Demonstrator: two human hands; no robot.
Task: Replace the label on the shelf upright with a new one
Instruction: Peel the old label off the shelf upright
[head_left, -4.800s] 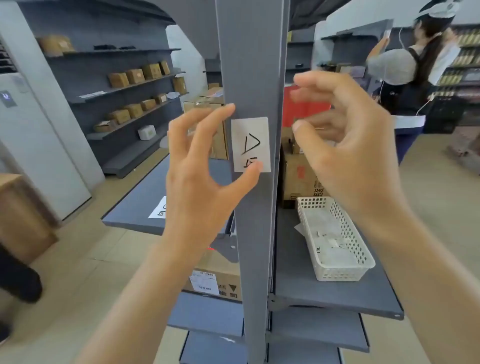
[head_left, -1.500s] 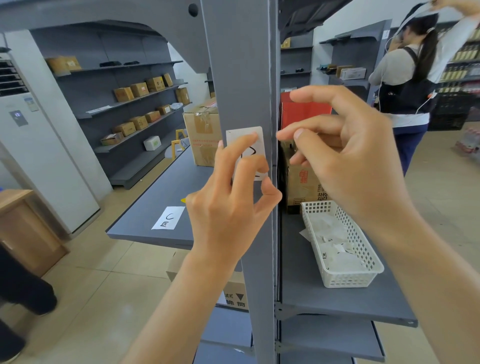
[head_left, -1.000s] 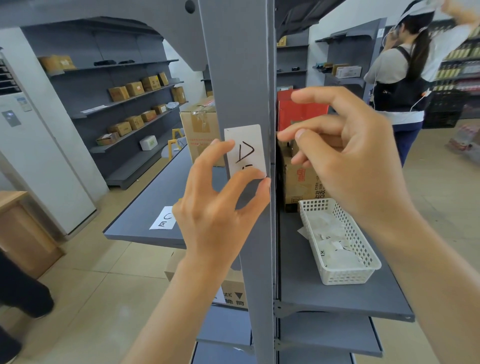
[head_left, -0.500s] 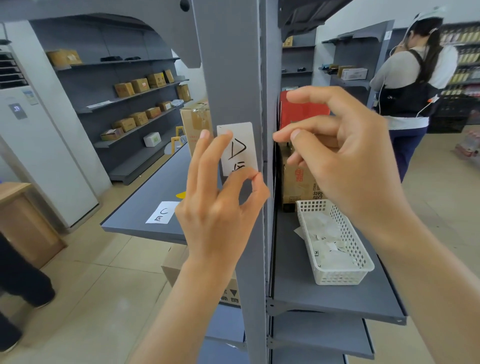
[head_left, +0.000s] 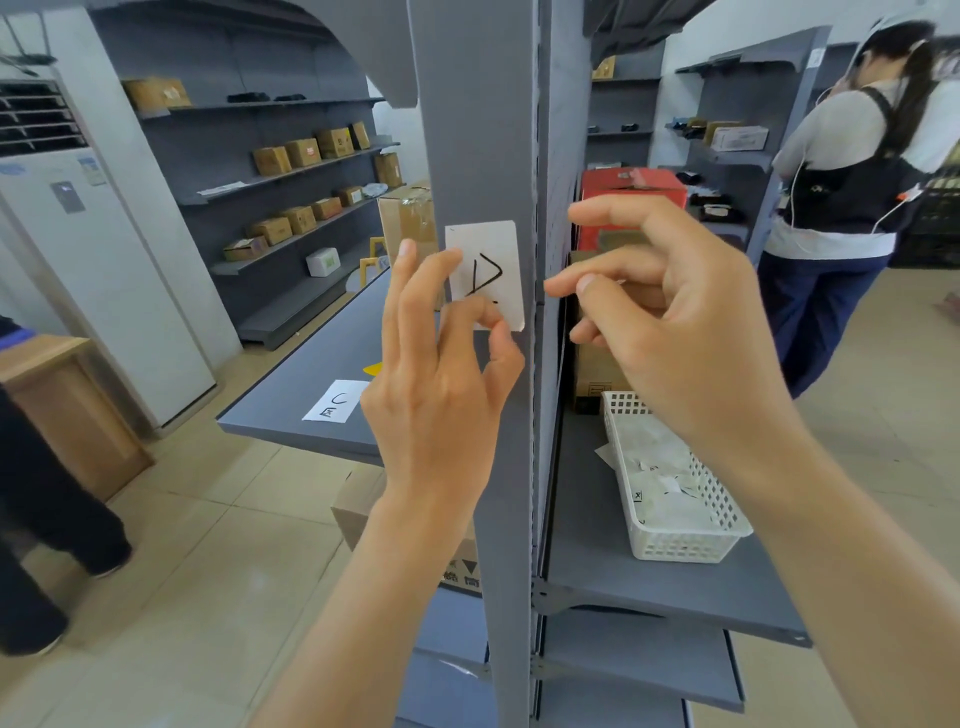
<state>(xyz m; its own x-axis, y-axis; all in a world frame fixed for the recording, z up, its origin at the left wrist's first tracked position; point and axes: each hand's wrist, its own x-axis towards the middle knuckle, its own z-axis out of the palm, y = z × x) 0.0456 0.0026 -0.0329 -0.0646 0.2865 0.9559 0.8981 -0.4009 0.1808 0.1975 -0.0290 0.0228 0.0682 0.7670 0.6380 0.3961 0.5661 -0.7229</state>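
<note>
On the grey shelf upright (head_left: 478, 130) sits the white label (head_left: 488, 270), its lower edge pinched between thumb and forefinger of the left hand (head_left: 441, 374), while the right hand (head_left: 670, 332) hovers beside it, fingers loosely curled, empty

Just one head cam here, looking forward and slightly down, super close to the shelf post (head_left: 478, 156), with aisles stretching off either side.
</note>
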